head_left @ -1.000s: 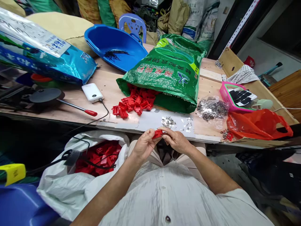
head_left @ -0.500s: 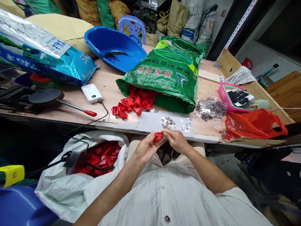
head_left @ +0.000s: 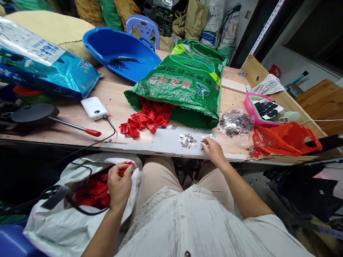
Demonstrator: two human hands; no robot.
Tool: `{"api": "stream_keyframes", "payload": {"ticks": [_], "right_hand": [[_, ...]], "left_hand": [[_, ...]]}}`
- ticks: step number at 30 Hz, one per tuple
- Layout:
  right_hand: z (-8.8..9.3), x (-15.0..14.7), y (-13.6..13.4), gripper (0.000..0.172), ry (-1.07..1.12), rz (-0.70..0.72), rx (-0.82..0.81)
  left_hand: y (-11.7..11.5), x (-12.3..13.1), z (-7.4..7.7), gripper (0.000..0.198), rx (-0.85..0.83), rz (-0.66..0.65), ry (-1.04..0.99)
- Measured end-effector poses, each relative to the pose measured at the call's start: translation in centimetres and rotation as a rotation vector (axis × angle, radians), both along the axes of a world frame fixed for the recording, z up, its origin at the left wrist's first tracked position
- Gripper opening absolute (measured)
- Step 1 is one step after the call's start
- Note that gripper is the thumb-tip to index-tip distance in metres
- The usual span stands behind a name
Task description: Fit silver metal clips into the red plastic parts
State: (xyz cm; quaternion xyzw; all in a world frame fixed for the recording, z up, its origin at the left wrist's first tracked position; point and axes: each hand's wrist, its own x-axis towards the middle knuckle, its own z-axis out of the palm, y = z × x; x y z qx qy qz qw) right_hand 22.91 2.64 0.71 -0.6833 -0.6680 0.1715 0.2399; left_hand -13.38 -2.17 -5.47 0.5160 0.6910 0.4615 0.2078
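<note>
My left hand is over the mouth of a white sack, its fingers curled round a red plastic part that shows at the fingertips. Inside the sack lie many similar red parts. On the table's front edge, my right hand has its fingertips pinched together beside a few small silvery metal pieces; what is between them is too small to make out. A larger heap of such metal pieces lies left of it on a grey sheet.
Red parts spill from a green bag. To the right are a clear bag of metal pieces, a pink basket and a red bag. A red-tipped lever, a white power bank and a blue basin are leftward.
My hands have parted from the red part they held together. The left went down to the sack on the left; the right moved forward and right to the metal pieces.
</note>
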Motion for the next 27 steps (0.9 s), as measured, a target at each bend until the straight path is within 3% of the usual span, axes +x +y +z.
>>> {"api": "stream_keyframes", "payload": {"ticks": [3,8,12,18,23,27], "right_hand": [[0.0,1.8,1.2,0.014,-0.147,-0.090,-0.028],[0.2,1.9,2.5,0.013,-0.276,-0.110,-0.084],[-0.2,1.3,3.2,0.014,-0.350,-0.104,-0.109],[-0.1,1.3,3.4,0.016,-0.372,-0.093,-0.113],[0.5,1.5,2.7,0.017,-0.309,-0.108,-0.044],[0.5,1.3,2.2,0.016,-0.190,-0.098,-0.028]], "left_hand": [[-0.9,-2.5,-0.4,0.012,0.048,0.158,0.244],[0.1,-2.4,0.1,0.038,0.141,0.140,0.360],[3.2,0.4,1.3,0.045,0.249,0.011,0.363],[9.9,4.3,2.7,0.054,0.214,-0.151,0.356],[14.0,5.7,2.7,0.050,0.221,-0.101,0.390],[15.1,5.8,2.5,0.037,0.152,-0.076,0.420]]}}
